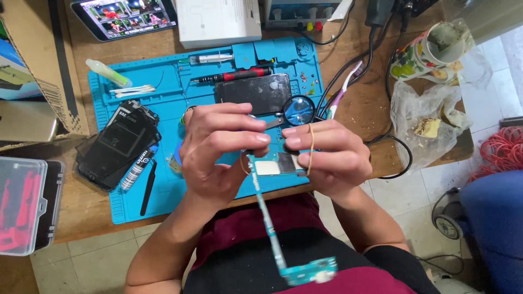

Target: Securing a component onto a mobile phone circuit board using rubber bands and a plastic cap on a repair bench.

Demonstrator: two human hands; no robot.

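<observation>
My left hand (220, 147) and my right hand (324, 152) are raised together over the blue work mat (163, 201). Both pinch the upper part of a long green circuit board (272, 218) that hangs down toward my lap, with a wider blurred end at the bottom. A thin rubber band (309, 149) loops over my right fingers and around the board's silver shield. Behind my fingers lies a small magnifying glass (298, 110) with a blue-tinted lens, next to a black phone body (253, 92) on the mat.
Black phone parts (122, 144), black tweezers (148, 188), cotton swabs (133, 90) and a red screwdriver (234, 75) lie on the mat. A tablet (122, 16) and white box (218, 22) sit behind. A clear plastic case (22, 204) is left; cables, a mug (430, 51) and plastic bag right.
</observation>
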